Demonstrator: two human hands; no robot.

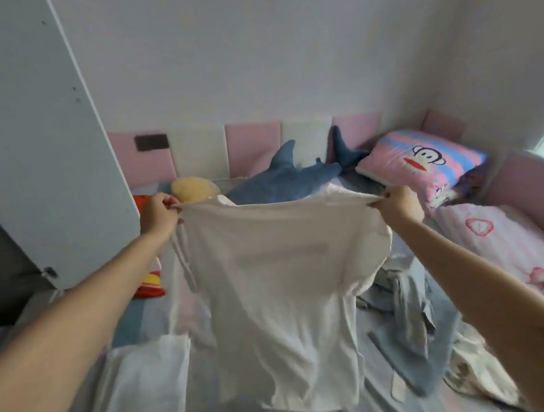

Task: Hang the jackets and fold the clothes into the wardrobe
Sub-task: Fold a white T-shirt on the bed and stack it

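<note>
A white T-shirt (279, 283) hangs spread out in the air above the bed, its lower hem reaching the sheet. My left hand (158, 213) pinches its upper left corner and my right hand (397, 203) pinches its upper right corner, both arms stretched forward. Another white garment (139, 390) lies flat on the bed at the lower left. A blue-grey garment (411, 312) lies crumpled to the right of the shirt, and a pale patterned piece (479, 372) lies beyond it. The white wardrobe door (25, 139) stands open at the left.
At the head of the bed lie a blue shark plush (281, 181), a yellow plush (194, 187) and a pink striped pillow (425, 161). A red and yellow toy (150, 284) sits by the wardrobe. A pink quilt (512, 246) covers the right side. Padded wall panels (253, 147) edge the bed.
</note>
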